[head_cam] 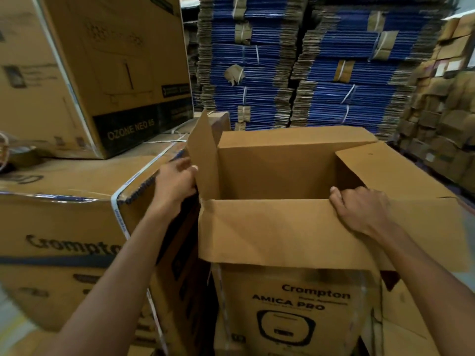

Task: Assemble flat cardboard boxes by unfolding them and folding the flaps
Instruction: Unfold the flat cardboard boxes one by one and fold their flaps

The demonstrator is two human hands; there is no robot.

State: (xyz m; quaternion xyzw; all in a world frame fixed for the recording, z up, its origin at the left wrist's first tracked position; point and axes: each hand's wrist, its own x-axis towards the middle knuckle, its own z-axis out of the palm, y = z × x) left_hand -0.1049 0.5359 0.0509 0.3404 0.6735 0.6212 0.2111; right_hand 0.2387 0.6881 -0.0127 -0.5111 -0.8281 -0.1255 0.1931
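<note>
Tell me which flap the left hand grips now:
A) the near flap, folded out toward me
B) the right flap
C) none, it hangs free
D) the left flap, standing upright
D: the left hand curls round the edge of the upright left flap, while the right hand holds the near flap by its right corner.

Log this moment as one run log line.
box upright, top open | left hand holds left flap | right hand grips near flap
</note>
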